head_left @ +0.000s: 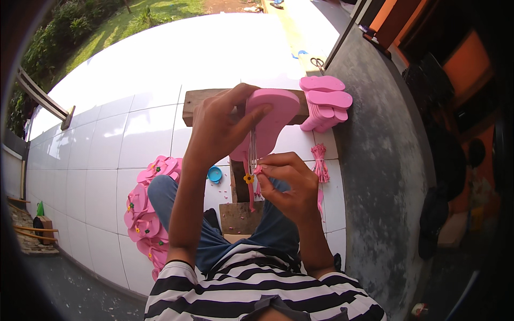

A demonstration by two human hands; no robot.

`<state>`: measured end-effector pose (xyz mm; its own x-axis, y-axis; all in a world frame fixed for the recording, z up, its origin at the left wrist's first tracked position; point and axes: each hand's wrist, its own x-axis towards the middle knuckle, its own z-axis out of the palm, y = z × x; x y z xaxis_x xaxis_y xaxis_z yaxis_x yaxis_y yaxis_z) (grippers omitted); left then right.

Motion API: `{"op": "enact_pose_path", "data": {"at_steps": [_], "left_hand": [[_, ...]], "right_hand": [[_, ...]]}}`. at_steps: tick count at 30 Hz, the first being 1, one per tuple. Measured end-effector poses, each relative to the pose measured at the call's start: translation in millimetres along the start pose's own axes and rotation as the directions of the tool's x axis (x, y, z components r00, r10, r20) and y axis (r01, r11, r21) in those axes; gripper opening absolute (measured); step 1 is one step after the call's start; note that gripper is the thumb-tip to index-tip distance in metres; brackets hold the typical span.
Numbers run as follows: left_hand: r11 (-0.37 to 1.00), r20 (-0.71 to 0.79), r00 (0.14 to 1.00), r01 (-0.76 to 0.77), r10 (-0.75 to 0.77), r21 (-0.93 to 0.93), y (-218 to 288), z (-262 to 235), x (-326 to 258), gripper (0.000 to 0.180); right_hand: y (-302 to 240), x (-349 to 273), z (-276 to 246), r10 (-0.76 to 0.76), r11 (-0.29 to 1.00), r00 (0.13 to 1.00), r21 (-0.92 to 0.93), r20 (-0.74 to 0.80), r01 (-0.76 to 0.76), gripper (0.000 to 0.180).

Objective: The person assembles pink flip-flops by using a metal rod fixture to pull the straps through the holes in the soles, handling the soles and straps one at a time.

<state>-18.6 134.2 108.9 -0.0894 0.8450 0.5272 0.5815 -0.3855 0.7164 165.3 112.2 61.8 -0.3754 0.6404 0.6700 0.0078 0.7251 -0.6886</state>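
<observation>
My left hand (222, 125) grips a pink flip-flop sole (279, 107) upright in front of me, thumb against its face and fingers behind. A thin metal wire tool (253, 142) runs down from the sole below my left thumb. At its lower end, my right hand (293, 187) pinches a small pink end piece of a strap between thumb and fingertips. The pink strap (251, 199) hangs below the sole, with a yellow flower (248, 179) on it. How the wire passes through the sole is hidden by my left hand.
A wooden bench (195, 101) stands between my legs. Stacked pink soles (329, 100) are at its right, with scissors (317, 63) beyond and bundled pink straps (320, 166) nearer. Strapped pink flip-flops (140, 198) lie piled at left, near a blue round dish (214, 174).
</observation>
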Motion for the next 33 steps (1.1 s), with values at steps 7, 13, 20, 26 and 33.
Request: {"op": "enact_pose_path", "data": {"at_steps": [7,13,20,26,33], "left_hand": [[0.995,0.072,0.995,0.073,-0.068,-0.065,-7,-1,6,0.026],[0.989,0.099,0.988,0.128,-0.120,-0.068,-6,-8,5,0.025],[0.990,0.074,0.992,0.108,-0.101,-0.091,-9,-3,4,0.026],[0.996,0.071,0.994,0.084,-0.082,-0.026,-12,-2,4,0.025],[1.000,0.022,1.000,-0.018,0.018,-0.005,-14,-1,5,0.025]], "right_hand": [[-3,6,-8,-0.070,0.993,0.992,-0.084,0.103,0.079,0.016],[-13,12,-13,-0.089,0.969,0.969,-0.206,0.232,0.139,0.018],[-19,16,-19,-0.156,0.929,0.934,-0.275,0.321,0.249,0.021],[-17,34,-18,-0.046,0.948,0.952,-0.286,0.303,0.137,0.020],[-5,17,-13,0.005,0.996,0.990,-0.093,0.140,0.009,0.013]]}}
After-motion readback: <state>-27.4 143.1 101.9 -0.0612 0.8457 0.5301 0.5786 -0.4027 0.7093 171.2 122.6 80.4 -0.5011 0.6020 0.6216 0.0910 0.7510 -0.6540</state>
